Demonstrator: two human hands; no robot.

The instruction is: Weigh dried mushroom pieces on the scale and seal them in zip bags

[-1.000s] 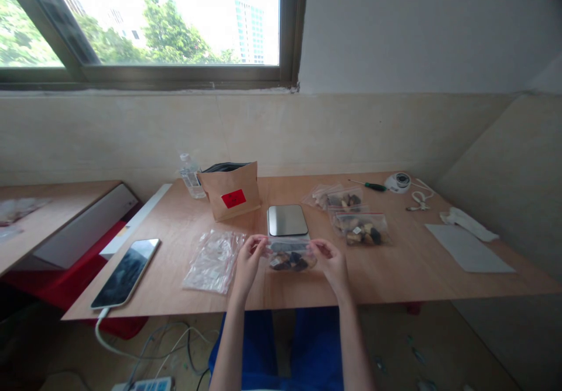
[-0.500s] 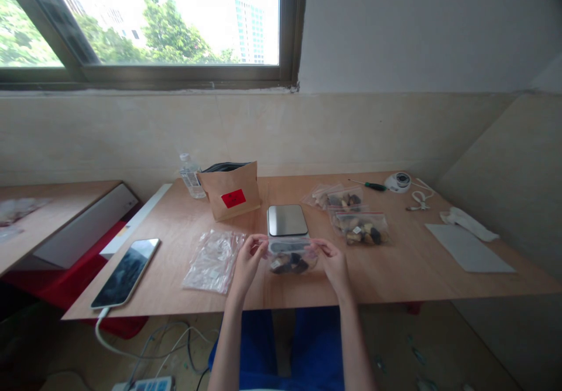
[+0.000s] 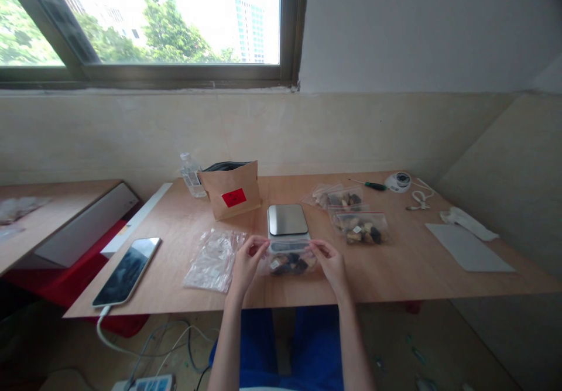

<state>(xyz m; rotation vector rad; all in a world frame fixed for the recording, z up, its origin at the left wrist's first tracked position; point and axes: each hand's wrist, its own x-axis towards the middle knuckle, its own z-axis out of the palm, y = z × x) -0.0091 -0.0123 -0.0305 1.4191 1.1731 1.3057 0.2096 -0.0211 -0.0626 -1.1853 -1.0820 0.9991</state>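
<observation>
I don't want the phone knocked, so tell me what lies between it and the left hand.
In the head view, flat clear plastic bags lie between the phone and the left hand, with bare tabletop between the bags and the phone.

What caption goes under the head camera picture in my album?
Two hands hold a clear bag of dark and pale pieces before a silver-topped scale.

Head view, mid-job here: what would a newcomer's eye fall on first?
Probably the bright window at upper left, then the red label on the pouch, left of the scale. Near the centre, the left hand and right hand pinch a clear bag of dark and pale pieces at the scale's near end.
</observation>
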